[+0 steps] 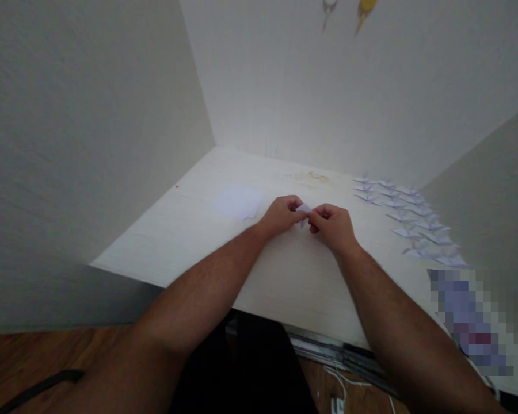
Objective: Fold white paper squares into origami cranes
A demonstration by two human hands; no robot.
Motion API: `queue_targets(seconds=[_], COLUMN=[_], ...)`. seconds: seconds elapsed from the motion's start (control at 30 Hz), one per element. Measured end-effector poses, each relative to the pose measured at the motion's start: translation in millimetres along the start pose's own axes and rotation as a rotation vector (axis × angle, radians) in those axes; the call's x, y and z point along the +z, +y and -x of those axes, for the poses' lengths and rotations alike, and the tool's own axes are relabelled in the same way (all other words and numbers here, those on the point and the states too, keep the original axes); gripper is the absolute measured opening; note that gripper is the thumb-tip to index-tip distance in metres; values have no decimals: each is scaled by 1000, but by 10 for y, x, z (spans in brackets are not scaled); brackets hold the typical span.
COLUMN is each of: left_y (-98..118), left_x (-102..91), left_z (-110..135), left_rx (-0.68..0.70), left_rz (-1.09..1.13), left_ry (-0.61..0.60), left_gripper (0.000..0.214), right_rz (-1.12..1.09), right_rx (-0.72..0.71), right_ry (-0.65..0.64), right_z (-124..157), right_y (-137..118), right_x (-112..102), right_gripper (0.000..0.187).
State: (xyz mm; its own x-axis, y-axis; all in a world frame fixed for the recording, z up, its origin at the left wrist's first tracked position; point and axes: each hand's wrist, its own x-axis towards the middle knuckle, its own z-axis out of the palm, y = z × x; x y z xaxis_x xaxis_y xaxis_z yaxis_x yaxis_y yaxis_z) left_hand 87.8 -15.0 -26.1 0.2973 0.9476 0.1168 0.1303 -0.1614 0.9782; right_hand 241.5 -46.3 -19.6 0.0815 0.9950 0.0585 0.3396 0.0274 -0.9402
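Observation:
Both my hands meet over the middle of a pale desk [190,241]. My left hand [280,215] and my right hand [332,225] are closed in a pinch on a small folded piece of pale lilac paper [303,209], held between their fingertips just above the desk. A loose stack of pale paper sheets [238,202] lies flat to the left of my left hand. Several folded paper cranes [408,221] stand in rows on the right side of the desk.
White walls close the desk in at the left, back and right. A faint brownish stain [313,177] marks the desk near the back wall. A blurred-out object [470,316] lies at the desk's right front. Cables and a dark strip [349,356] run below the front edge.

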Motion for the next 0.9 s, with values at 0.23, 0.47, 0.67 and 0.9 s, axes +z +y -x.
queue_targets(seconds=[0.23,0.47,0.67,0.9], left_y=[-33,-22,-4,-2], left_x=[19,19,26,37], left_z=[-10,-29,-34,-34], left_rx=[-2,-42,-94,-120], left_rz=[22,57,100,171], left_ry=[16,31,27,71], left_gripper=[9,9,11,9], right_rz=[3,-29,6,-38], right_rx=[25,6,-49,-34], right_ry=[-53,-79,-86,-90], right_z=[-18,-29,-25,-50], right_y=[89,103,108,145], right_x=[10,15,-6,24], right_gripper=[24,23,25,25])
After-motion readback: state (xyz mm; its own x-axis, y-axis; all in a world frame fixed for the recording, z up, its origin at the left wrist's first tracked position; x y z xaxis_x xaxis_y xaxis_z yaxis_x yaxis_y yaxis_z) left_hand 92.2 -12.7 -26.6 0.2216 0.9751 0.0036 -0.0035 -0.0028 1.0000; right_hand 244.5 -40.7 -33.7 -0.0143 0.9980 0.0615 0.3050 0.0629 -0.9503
